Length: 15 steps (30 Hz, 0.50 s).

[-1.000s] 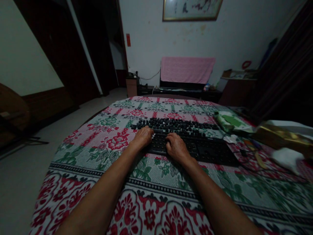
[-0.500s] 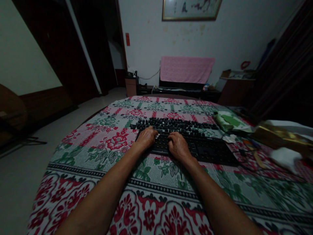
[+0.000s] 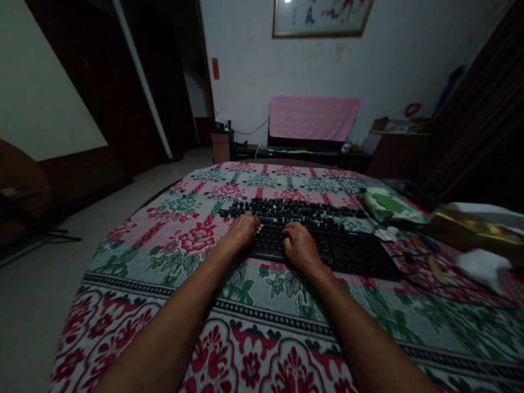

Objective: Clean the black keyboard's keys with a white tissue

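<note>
Keyboard (image 3: 360, 255) lies on the flowery cloth (image 3: 254, 305), from the middle of the frame toward the right. Right hand (image 3: 301, 245) rests on it, fingers bent; I cannot tell if they grip anything. Left hand (image 3: 242, 230) seems to pinch a small white scrap (image 3: 259, 227). It has just slid a bit left, so that end is being worked on. Past them lie many loose black keys (image 3: 286, 208).
</note>
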Motion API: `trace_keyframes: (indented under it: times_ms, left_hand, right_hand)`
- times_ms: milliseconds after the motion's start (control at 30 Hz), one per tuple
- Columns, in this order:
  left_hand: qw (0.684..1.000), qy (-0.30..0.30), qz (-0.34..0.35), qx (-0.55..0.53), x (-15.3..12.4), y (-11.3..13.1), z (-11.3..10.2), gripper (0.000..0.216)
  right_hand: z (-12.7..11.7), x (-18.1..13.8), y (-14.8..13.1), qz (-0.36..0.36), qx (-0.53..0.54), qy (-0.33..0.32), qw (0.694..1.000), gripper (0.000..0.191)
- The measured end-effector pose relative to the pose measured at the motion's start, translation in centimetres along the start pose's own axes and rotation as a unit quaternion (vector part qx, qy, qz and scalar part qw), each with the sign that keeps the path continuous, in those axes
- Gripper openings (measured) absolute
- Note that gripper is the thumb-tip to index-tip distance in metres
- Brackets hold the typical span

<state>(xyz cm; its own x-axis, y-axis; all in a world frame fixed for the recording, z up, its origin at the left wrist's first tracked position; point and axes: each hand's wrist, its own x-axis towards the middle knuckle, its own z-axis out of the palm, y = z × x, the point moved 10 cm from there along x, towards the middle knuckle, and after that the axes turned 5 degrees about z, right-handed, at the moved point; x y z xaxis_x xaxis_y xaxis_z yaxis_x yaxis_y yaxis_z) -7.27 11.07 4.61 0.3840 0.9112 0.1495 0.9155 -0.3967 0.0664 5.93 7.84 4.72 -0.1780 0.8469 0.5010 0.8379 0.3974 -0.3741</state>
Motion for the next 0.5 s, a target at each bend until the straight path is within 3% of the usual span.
trace_keyframes:
  times_ms: [233, 500]
  left_hand:
    - [0.997, -0.037, -0.074, -0.003, -0.5, -6.1, -0.1, 0.033]
    - [0.996, -0.018, -0.083, -0.007, -0.8, -6.9, -0.5, 0.034]
  right_hand:
    - [-0.1, 0.0, -0.1, -0.001, 0.003, 0.003, 1.000, 0.025]
    - [0.0, 0.0, 0.1, 0.000, 0.006, 0.006, 1.000, 0.025]
